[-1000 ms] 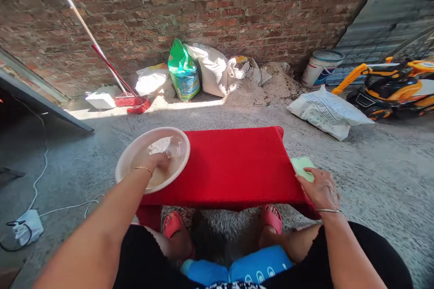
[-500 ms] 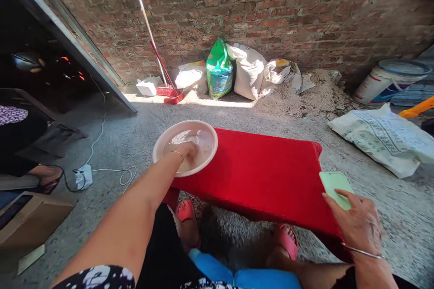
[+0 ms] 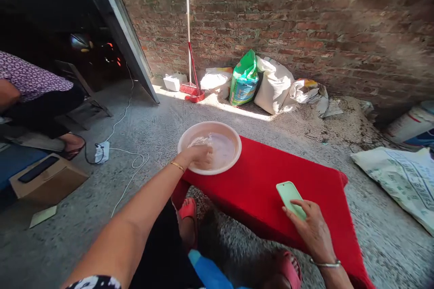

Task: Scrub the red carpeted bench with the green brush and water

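Observation:
My left hand (image 3: 202, 156), with a thin gold bangle at the wrist, is over and partly in the water of a pale pink basin (image 3: 183, 142). Motion and water blur its fingers, so their grip is unclear. The round basin sits at the left end of a low bench covered in red cloth (image 3: 271, 158). Above the bench's right half, my right hand (image 3: 312, 226) has a flat, pale green phone (image 3: 289, 193) between thumb and fingers. The phone's face is tilted upward. A silver bangle circles my right wrist.
Beyond the bench, sacks (image 3: 276, 83), a red dustpan (image 3: 195, 96) and a broom stand along a brick wall (image 3: 237, 18). A printed sack (image 3: 400, 176) lies at right. Left are a power strip (image 3: 101, 151), a cardboard box (image 3: 50, 178) and a seated person (image 3: 37, 79).
The view has turned left, so the basin and sacks appear farther right. My right hand has brought the phone left, over the red cloth. My left hand has shifted within the basin.

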`<act>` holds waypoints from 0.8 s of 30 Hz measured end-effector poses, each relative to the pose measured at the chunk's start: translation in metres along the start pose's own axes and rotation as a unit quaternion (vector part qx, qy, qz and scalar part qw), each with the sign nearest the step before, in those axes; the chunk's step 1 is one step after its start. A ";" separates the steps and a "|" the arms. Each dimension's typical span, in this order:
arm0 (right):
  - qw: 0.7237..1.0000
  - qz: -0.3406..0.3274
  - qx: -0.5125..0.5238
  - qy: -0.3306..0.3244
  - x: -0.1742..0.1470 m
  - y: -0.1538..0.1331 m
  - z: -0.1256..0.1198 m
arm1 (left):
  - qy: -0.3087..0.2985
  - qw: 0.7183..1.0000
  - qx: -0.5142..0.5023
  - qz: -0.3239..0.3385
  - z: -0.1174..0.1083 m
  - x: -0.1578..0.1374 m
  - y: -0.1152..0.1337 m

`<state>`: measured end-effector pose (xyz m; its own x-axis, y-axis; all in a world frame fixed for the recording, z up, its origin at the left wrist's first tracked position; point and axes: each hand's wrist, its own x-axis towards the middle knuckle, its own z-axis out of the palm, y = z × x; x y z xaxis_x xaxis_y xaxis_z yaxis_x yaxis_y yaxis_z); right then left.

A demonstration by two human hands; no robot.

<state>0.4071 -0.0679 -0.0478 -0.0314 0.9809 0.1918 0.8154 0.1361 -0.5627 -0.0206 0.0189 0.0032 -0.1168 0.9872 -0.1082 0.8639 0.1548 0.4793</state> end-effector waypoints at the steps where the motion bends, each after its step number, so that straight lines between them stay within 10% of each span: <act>1: 1.000 -0.001 0.006 -0.019 0.004 -0.015 0.007 | 0.010 1.000 0.007 0.008 -0.007 -0.012 -0.004; 9: 0.999 0.003 -0.014 -0.050 0.033 -0.112 0.070 | 0.320 0.931 -0.070 -0.159 -0.015 -0.054 -0.026; 16: 0.997 0.025 -0.031 -0.060 0.027 -0.103 0.089 | 0.274 0.765 -0.543 -0.213 0.010 -0.038 -0.043; 24: 0.992 0.036 -0.097 -0.071 0.021 -0.112 0.091 | 0.273 0.669 -0.668 -0.175 0.015 -0.031 -0.041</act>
<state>0.2627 -0.0504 -0.0537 -0.0386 0.9987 0.0343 0.9142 0.0491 -0.4023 -0.0449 -0.0187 -0.0257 -0.6742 0.6919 -0.2583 -0.4310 -0.0845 0.8984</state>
